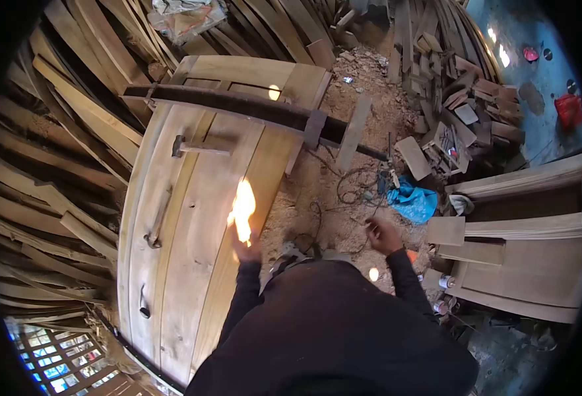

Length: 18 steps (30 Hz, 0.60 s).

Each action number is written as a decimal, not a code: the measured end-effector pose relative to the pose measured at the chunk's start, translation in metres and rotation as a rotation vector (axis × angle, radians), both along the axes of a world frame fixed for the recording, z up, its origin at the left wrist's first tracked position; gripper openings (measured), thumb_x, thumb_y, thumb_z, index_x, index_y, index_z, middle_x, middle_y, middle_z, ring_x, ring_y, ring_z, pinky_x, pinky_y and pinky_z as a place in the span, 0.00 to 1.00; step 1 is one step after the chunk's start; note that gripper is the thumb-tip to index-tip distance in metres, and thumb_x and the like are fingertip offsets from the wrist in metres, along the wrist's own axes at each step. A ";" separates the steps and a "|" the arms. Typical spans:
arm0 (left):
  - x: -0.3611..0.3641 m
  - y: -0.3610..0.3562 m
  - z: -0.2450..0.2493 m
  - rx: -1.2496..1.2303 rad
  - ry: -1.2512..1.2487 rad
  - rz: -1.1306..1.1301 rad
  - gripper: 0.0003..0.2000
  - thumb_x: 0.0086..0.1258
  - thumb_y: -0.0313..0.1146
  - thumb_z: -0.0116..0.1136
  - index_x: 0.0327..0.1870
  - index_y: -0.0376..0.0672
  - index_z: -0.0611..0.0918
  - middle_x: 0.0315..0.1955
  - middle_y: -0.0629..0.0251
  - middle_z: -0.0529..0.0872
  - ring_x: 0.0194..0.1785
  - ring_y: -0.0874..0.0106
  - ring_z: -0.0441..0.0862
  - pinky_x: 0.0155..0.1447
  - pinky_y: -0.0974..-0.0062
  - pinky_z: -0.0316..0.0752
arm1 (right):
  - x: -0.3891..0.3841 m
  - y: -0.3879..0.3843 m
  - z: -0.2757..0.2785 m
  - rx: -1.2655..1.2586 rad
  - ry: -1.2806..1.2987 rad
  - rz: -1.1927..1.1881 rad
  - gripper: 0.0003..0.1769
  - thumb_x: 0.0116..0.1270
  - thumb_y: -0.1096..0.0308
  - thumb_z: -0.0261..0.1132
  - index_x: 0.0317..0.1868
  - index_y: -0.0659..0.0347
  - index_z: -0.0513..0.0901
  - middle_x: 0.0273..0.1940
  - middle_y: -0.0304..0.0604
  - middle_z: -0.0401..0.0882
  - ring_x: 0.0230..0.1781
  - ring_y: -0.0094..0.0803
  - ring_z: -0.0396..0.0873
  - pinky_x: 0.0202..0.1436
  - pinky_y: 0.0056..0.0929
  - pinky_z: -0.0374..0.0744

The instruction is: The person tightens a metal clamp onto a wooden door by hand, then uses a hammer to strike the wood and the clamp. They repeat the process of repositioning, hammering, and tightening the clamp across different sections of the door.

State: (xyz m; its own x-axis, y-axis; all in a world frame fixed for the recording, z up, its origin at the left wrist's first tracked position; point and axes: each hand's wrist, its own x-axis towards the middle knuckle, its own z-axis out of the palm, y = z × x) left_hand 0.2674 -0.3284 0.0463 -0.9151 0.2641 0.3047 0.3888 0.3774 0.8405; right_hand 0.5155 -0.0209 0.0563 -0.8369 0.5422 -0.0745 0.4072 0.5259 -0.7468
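Observation:
My left hand (246,248) is over the right side of a large panelled wooden door (202,191). A blazing bright patch covers its upper part, so its fingers and anything in them are hidden. My right hand (385,236) hovers above the dusty floor, fingers curled in; whatever they may hold is too small to make out. On the door lie a hammer (198,147) with a wooden handle, a second wooden-handled tool (159,218) and a small dark curved tool (144,302). A long metal bar clamp (231,104) crosses its far end.
Stacked planks (53,178) line the left side. Wood offcuts (462,112) pile up at the far right. A blue plastic bag (412,201) and a dark cord (347,188) lie among shavings on the floor. More wooden panels (522,264) stand at the right.

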 end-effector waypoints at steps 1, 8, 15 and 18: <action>-0.004 0.016 0.002 -0.040 -0.165 -0.107 0.27 0.69 0.41 0.59 0.65 0.34 0.70 0.60 0.50 0.77 0.66 0.59 0.71 0.70 0.64 0.62 | -0.002 0.010 0.010 0.107 0.005 -0.002 0.13 0.60 0.72 0.65 0.46 0.58 0.81 0.30 0.45 0.82 0.25 0.33 0.81 0.31 0.32 0.78; 0.001 0.137 0.052 0.126 -0.205 -0.760 0.17 0.70 0.33 0.58 0.57 0.36 0.77 0.50 0.58 0.83 0.57 0.69 0.80 0.64 0.70 0.70 | -0.013 0.098 0.018 0.371 0.130 -0.278 0.14 0.57 0.76 0.62 0.46 0.61 0.79 0.33 0.46 0.80 0.28 0.38 0.80 0.32 0.33 0.77; 0.018 0.212 0.006 0.554 -1.024 -0.579 0.23 0.74 0.47 0.53 0.62 0.42 0.69 0.58 0.63 0.77 0.59 0.71 0.75 0.61 0.74 0.70 | -0.049 0.204 -0.014 0.416 -0.047 -0.195 0.32 0.53 0.77 0.64 0.61 0.59 0.69 0.57 0.51 0.72 0.58 0.49 0.72 0.59 0.43 0.73; 0.020 0.250 0.009 0.695 -1.039 -0.247 0.24 0.74 0.49 0.52 0.62 0.42 0.67 0.56 0.63 0.76 0.57 0.72 0.74 0.61 0.73 0.70 | -0.085 0.261 -0.041 0.432 0.009 0.043 0.44 0.49 0.73 0.71 0.68 0.55 0.63 0.66 0.50 0.66 0.68 0.51 0.62 0.69 0.46 0.64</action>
